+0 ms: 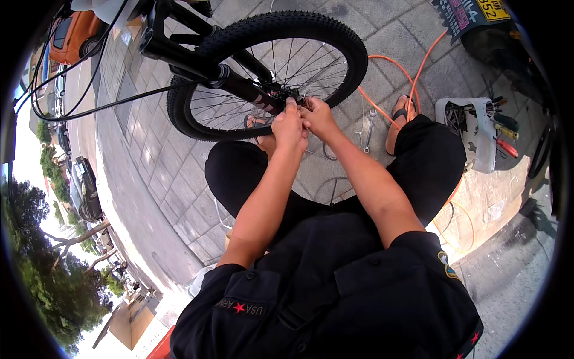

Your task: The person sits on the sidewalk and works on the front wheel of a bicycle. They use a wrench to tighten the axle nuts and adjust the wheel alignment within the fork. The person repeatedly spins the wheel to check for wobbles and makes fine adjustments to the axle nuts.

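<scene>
Knobby matt rubber tyre [335, 36], thin shiny metal spokes [299, 60] – fork [197, 63] looks glossy black. Paving [149, 167] is rough grey stone, hose [418, 66] smooth orange plastic – spanner [369, 128] bare metal.

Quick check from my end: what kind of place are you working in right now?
Most likely an outdoor roadside bicycle repair spot on a paved sidewalk. Both hands, left hand and right hand, work at the hub of a bicycle wheel; a white tool tray and orange hose lie nearby, with parked cars beyond.

At your one o'clock, a dark sign [461, 14] with pink and blue patches sits beside a yellow plate [494, 9] on a parked vehicle.
</scene>
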The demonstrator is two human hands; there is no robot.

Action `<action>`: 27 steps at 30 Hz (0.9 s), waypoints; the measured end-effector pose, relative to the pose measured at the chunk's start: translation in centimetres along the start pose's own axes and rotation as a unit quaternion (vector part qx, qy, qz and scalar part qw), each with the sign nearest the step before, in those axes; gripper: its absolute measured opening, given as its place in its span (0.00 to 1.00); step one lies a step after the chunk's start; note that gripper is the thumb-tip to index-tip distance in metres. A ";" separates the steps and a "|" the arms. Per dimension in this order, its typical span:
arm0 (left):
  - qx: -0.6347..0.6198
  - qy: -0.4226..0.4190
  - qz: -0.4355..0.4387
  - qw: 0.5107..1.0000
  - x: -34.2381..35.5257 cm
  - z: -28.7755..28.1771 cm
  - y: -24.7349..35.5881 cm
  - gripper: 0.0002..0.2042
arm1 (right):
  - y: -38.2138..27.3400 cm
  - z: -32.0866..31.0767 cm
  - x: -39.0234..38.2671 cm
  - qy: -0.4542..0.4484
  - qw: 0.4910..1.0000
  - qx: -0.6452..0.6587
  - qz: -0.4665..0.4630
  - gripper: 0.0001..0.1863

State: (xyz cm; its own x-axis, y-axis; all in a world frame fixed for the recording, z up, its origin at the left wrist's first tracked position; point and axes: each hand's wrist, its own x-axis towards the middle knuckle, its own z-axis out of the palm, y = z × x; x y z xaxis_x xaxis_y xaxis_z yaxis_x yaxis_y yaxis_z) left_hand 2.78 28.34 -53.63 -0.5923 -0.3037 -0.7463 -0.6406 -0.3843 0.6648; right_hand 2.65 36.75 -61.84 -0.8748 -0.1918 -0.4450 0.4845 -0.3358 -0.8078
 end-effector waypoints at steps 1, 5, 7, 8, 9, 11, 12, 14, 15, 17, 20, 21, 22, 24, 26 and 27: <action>0.004 -0.003 -0.005 1.000 -0.1 0.0 0.1 0.16 | 0.3 -0.2 0.0 -0.008 1.000 0.018 -0.003 0.08; 0.037 0.008 -0.006 0.999 -0.7 0.4 0.6 0.17 | 1.1 -0.6 0.4 -0.001 1.000 0.021 -0.005 0.10; 0.042 0.010 -0.005 0.999 -0.7 0.3 0.6 0.17 | 1.1 -1.0 0.4 0.044 0.998 0.007 -0.041 0.09; 0.045 0.011 -0.005 0.999 -0.7 0.3 0.7 0.17 | 0.9 -1.3 0.3 0.067 0.996 -0.001 -0.058 0.10; 0.047 0.012 -0.004 0.999 -0.7 0.2 0.5 0.17 | 0.4 -1.8 0.1 0.082 0.994 -0.052 -0.045 0.11; 0.052 0.014 -0.004 0.999 -0.7 0.1 0.4 0.17 | -0.8 -3.0 0.0 0.111 0.982 -0.154 -0.019 0.15; 0.052 0.015 -0.004 0.999 -0.7 0.2 0.5 0.17 | -1.0 -3.3 0.0 0.108 0.985 -0.136 -0.004 0.16; 0.053 0.019 -0.008 0.998 -0.8 0.2 0.5 0.18 | -1.2 -3.7 0.1 0.102 0.989 -0.101 0.028 0.20; 0.053 0.020 -0.008 0.998 -0.9 0.3 0.5 0.18 | -1.2 -3.9 0.1 0.093 0.991 -0.094 0.034 0.19; 0.054 0.022 -0.008 0.998 -1.0 0.5 0.7 0.17 | -1.1 -4.3 0.3 0.076 0.993 -0.080 0.043 0.19; 0.045 0.014 -0.021 0.999 -1.0 0.3 0.7 0.17 | 0.2 -4.2 0.5 0.088 0.994 -0.067 -0.004 0.17; 0.045 0.015 -0.019 0.999 -1.0 0.3 0.7 0.17 | -0.1 -4.1 0.3 0.081 0.994 -0.069 0.027 0.17; 0.044 0.015 -0.016 0.999 -0.9 0.2 0.6 0.17 | -0.5 -4.2 0.1 0.074 0.993 -0.071 0.058 0.17; 0.044 0.017 -0.014 0.999 -0.9 0.3 0.7 0.17 | -2.4 -3.8 -0.6 0.049 0.991 -0.042 0.119 0.17; 0.046 0.020 -0.014 0.999 -1.0 0.4 0.8 0.17 | -3.3 -3.6 -0.9 0.013 0.984 0.022 0.178 0.16; 0.045 0.019 -0.014 0.999 -1.0 0.4 0.8 0.17 | -3.3 -3.7 -0.9 0.011 0.982 0.024 0.187 0.15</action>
State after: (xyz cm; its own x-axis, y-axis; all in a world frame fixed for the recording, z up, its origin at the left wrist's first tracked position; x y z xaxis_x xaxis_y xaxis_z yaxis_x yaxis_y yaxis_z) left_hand 2.68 28.67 -52.38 -0.5558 -0.3275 -0.7641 -0.6990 -0.3134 0.6428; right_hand 1.80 41.39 -60.19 -0.6357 -0.2897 -0.7155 0.7707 -0.2894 -0.5676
